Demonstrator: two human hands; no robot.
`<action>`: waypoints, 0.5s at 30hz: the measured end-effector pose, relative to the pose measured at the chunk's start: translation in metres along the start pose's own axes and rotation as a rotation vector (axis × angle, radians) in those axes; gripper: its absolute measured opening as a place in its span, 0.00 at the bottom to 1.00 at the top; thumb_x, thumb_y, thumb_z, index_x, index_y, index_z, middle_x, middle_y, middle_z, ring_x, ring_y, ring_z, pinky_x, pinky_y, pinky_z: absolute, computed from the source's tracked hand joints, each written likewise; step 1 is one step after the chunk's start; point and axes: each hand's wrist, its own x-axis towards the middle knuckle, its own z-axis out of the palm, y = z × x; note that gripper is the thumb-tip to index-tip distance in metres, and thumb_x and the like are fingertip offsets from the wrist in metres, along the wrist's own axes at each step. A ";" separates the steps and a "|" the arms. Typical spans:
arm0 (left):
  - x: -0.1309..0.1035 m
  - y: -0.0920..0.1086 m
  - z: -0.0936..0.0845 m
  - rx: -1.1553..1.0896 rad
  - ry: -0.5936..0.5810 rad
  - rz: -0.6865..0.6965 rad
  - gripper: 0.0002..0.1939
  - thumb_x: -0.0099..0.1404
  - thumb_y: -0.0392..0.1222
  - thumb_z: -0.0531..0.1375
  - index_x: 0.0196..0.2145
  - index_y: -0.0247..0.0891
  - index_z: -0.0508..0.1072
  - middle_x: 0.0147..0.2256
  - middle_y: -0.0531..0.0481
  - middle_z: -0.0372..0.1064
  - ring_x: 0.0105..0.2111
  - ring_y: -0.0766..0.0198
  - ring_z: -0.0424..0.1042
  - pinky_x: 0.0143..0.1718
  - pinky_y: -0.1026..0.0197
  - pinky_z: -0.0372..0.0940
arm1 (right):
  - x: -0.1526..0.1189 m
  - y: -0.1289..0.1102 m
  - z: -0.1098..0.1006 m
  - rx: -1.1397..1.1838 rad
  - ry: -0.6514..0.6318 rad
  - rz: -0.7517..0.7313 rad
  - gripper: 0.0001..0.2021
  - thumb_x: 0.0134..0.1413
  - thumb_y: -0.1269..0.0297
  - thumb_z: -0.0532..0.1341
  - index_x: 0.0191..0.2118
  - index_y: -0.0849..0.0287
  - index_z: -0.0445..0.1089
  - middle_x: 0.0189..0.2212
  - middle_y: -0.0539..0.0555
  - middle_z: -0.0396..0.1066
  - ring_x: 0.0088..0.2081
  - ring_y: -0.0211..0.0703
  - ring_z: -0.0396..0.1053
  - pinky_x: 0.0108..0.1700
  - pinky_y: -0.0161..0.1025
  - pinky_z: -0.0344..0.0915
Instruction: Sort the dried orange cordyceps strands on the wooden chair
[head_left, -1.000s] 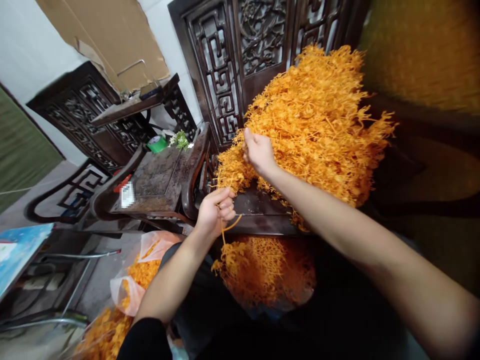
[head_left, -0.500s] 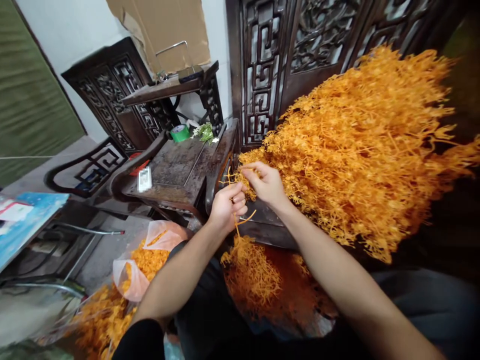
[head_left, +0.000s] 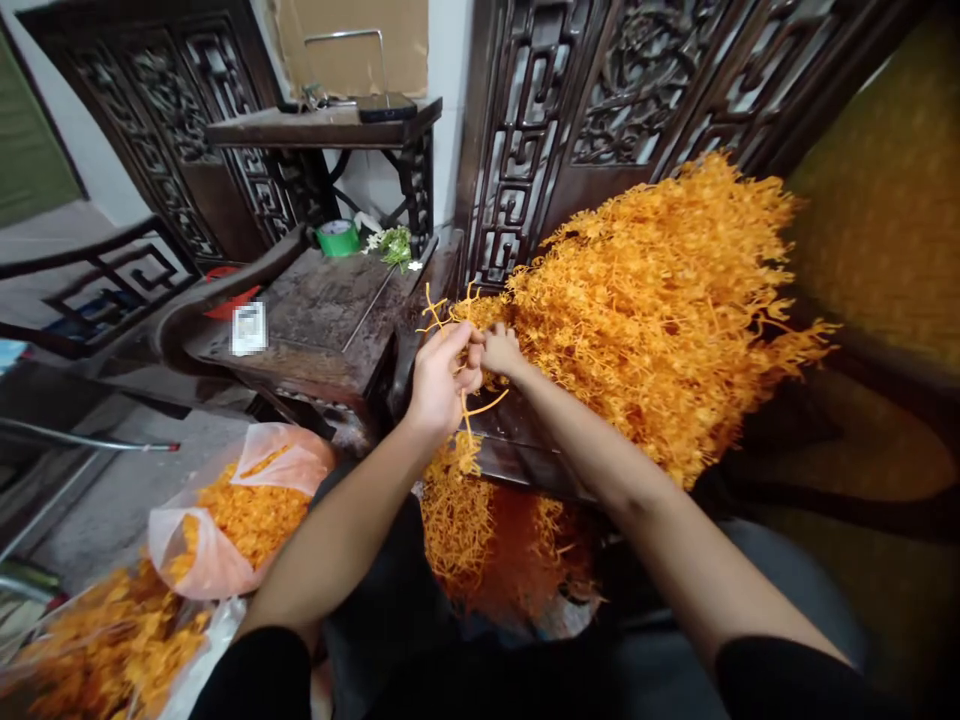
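Observation:
My left hand (head_left: 444,378) is closed round a thin orange plastic stem (head_left: 466,415); its branching tips stick out above the fingers and its lower end hangs below them. Close beside it on the right, my right hand (head_left: 501,350) has its fingers curled at the edge of the large heap of orange branches (head_left: 645,300). What the right fingers hold, if anything, is too small to make out. Below the hands lies a smaller clump of orange stems (head_left: 456,520).
To the left stands a dark wooden table (head_left: 315,305) with green tape (head_left: 337,238) and a small green sprig (head_left: 394,245). A pinkish plastic bag (head_left: 214,560) of orange pieces lies at lower left. Carved wooden panels (head_left: 517,140) rise behind the heap.
The view has turned, shifting the large heap leftward. My right hand has moved down and in beside my left hand, its fingers now more curled. The left hand still holds the stem.

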 end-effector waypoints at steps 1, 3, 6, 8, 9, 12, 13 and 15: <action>0.004 0.000 0.000 -0.007 0.004 -0.005 0.14 0.68 0.49 0.64 0.31 0.37 0.69 0.23 0.57 0.60 0.16 0.78 0.43 0.19 0.65 0.39 | -0.005 0.001 0.000 -0.034 -0.042 -0.004 0.24 0.58 0.56 0.64 0.54 0.69 0.72 0.66 0.78 0.58 0.70 0.76 0.50 0.68 0.68 0.47; 0.010 -0.003 0.000 -0.026 -0.003 -0.024 0.13 0.70 0.48 0.61 0.32 0.37 0.69 0.25 0.56 0.61 0.16 0.77 0.44 0.20 0.64 0.41 | -0.014 0.000 -0.007 -0.104 -0.087 -0.074 0.31 0.58 0.59 0.64 0.63 0.70 0.67 0.73 0.74 0.46 0.75 0.75 0.36 0.72 0.67 0.38; 0.018 -0.008 0.004 -0.043 0.011 -0.031 0.10 0.72 0.45 0.58 0.34 0.37 0.70 0.29 0.54 0.64 0.18 0.75 0.49 0.21 0.65 0.47 | -0.033 -0.009 -0.034 -0.065 0.013 -0.295 0.31 0.67 0.55 0.53 0.70 0.65 0.58 0.75 0.67 0.45 0.76 0.62 0.38 0.74 0.61 0.40; 0.022 -0.013 0.008 -0.053 0.034 0.004 0.08 0.71 0.43 0.57 0.38 0.37 0.72 0.33 0.51 0.68 0.22 0.74 0.58 0.25 0.66 0.54 | -0.055 -0.020 -0.057 0.207 0.113 -0.323 0.29 0.72 0.47 0.45 0.66 0.59 0.63 0.67 0.65 0.62 0.69 0.57 0.58 0.70 0.59 0.56; 0.024 -0.015 0.011 -0.055 0.039 0.028 0.08 0.71 0.42 0.57 0.41 0.37 0.73 0.36 0.49 0.70 0.25 0.72 0.63 0.28 0.66 0.58 | -0.070 -0.026 -0.067 0.402 0.109 -0.252 0.31 0.71 0.42 0.42 0.63 0.56 0.67 0.60 0.64 0.69 0.62 0.56 0.67 0.65 0.57 0.63; 0.030 -0.023 0.017 0.047 0.019 0.072 0.16 0.68 0.38 0.58 0.52 0.37 0.72 0.48 0.45 0.73 0.44 0.62 0.75 0.43 0.61 0.68 | -0.119 -0.039 -0.087 0.833 -0.296 0.000 0.42 0.63 0.26 0.40 0.55 0.56 0.72 0.46 0.63 0.77 0.49 0.55 0.75 0.51 0.54 0.72; 0.032 -0.026 0.017 0.134 0.004 0.073 0.20 0.66 0.37 0.59 0.56 0.38 0.71 0.53 0.45 0.72 0.51 0.59 0.74 0.49 0.58 0.69 | -0.134 -0.041 -0.091 0.917 -0.450 0.030 0.39 0.61 0.26 0.48 0.53 0.57 0.73 0.43 0.62 0.78 0.46 0.53 0.76 0.48 0.51 0.73; 0.037 -0.032 0.014 0.358 -0.029 0.065 0.27 0.64 0.34 0.62 0.61 0.41 0.69 0.61 0.45 0.68 0.59 0.53 0.71 0.56 0.52 0.69 | -0.154 -0.043 -0.093 1.048 -0.615 0.071 0.29 0.57 0.35 0.63 0.50 0.57 0.75 0.38 0.59 0.78 0.42 0.49 0.76 0.43 0.45 0.73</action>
